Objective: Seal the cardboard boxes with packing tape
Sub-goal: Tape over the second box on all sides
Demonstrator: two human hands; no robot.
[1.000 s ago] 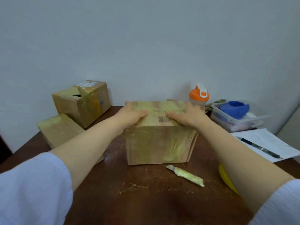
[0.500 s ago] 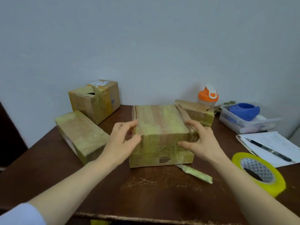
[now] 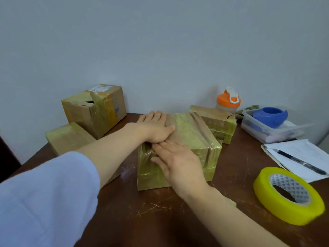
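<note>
On the table, near right, the tape roll lies idle; mid-table, on the taped box, the right hand and left hand, curled round its sides a moment ago, now press flat, fingers straight and together, suggesting the tape is being smoothed; beyond, a clear tub holds a blue object.

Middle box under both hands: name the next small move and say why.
Probably sweep the right hand rightward along the near top edge of the middle box, while the left hand holds the top flat. The tape looks wrinkled at the near left corner, where the fingers press; the tape roll lies untouched.
</note>
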